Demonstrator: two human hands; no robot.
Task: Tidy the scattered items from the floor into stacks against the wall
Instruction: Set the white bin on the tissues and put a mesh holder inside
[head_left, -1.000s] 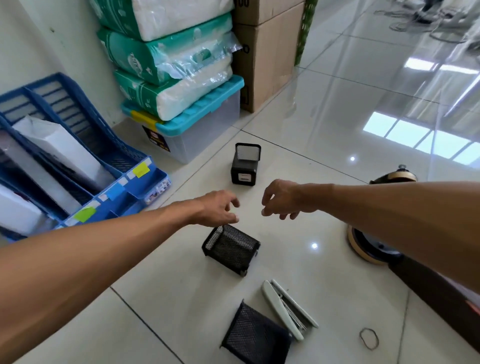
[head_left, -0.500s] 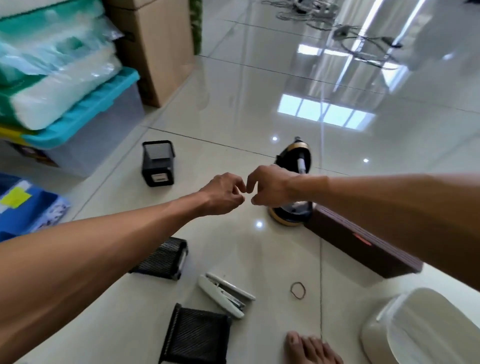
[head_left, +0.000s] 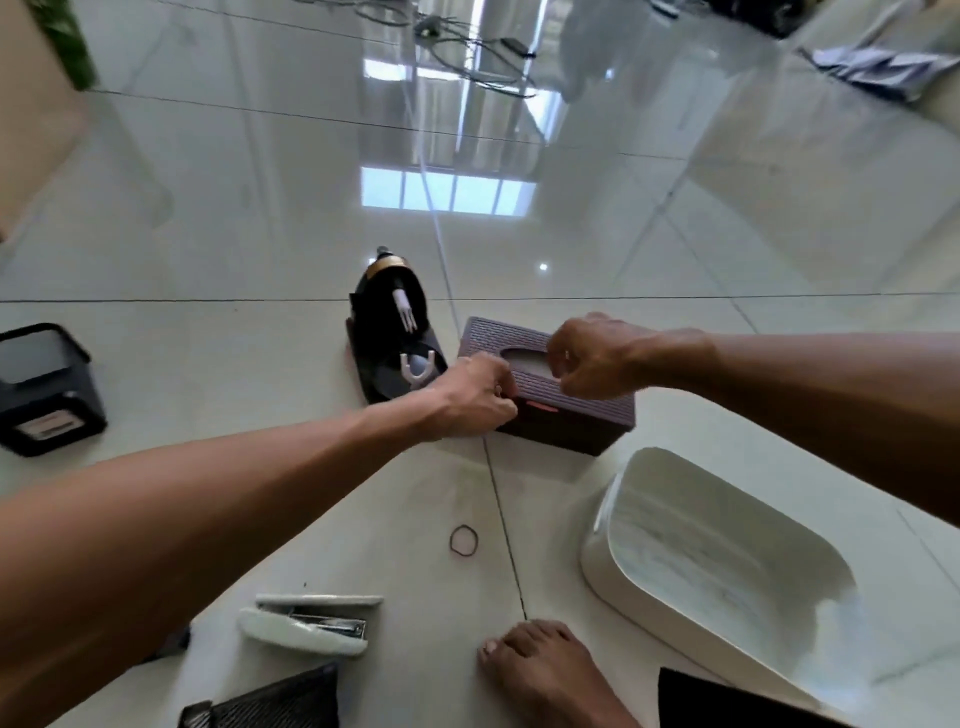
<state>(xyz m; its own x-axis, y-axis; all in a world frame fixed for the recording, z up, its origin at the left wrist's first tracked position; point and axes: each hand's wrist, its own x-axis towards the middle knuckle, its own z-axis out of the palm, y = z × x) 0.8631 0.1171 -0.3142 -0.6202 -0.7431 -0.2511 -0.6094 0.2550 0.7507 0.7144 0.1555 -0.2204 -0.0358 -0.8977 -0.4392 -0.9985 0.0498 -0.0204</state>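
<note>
A brown ribbed tissue box (head_left: 566, 415) lies on the tiled floor in the middle of the head view. My left hand (head_left: 472, 397) is closed around its near left corner. My right hand (head_left: 592, 358) hovers with curled fingers over the box's top by the oval slot; whether it touches is unclear. A black and gold desk stand (head_left: 392, 332) sits just left of the box. A white stapler (head_left: 306, 623), a black mesh holder (head_left: 270, 701) and a rubber band (head_left: 464, 540) lie nearer to me.
A black cube-shaped box (head_left: 44, 389) stands at the far left. A white plastic tub (head_left: 717, 561) lies on its side at the right, with a dark object (head_left: 727, 701) below it. My bare foot (head_left: 550, 670) is at the bottom. Cables lie far across the glossy floor.
My view has swung right, away from the wall stacks. Both hands have travelled from above the mesh holders past the desk stand to the brown tissue box.
</note>
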